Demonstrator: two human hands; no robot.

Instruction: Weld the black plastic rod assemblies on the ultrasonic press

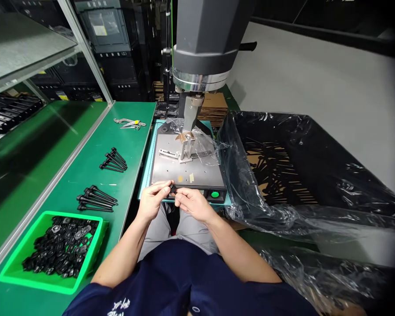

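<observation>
In front of the machine's plate, my left hand (153,198) pinches a small black part (173,188) between thumb and fingertips. From the other side my right hand (193,202) also grips it, fingers curled. Fingertips cover much of the part, so its full shape is hidden. Just beyond my hands lies the metal base plate (171,169), with a metal fixture (186,149) mounted on it. To the left, a green bin (7,277) holds many small black plastic pieces. Two groups of black screw-like rods, a near group (97,199) and a farther group (113,160), rest on the green bench.
The grey machine head (207,39) hangs over the fixture. A green button (215,194) is on the base's front. At right stands a large container lined with clear plastic (266,215), holding black rods. Pliers (130,123) lie on the green bench (95,140).
</observation>
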